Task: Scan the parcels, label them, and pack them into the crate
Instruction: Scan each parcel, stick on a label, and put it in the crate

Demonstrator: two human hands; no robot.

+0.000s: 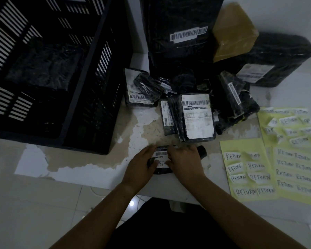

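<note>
A small black parcel (161, 170) lies on the floor in front of me, showing a barcode strip and a white RETURN label (162, 163). My left hand (142, 165) rests flat on the parcel's left side with its thumb at the label's edge. From the right, my right hand (185, 161) presses its fingers onto the label. The black slatted crate (90, 72) stands at the left, and one dark wrapped parcel (45, 65) lies inside it. A heap of black parcels (196, 114) with shipping labels sits just beyond my hands.
Yellow sheets of handwritten RETURN stickers (248, 169) lie to the right. A big black bag (180, 33), a brown box (235, 31) and a large wrapped parcel (276, 60) stand at the back. A dark object (202, 152) pokes out behind my right hand.
</note>
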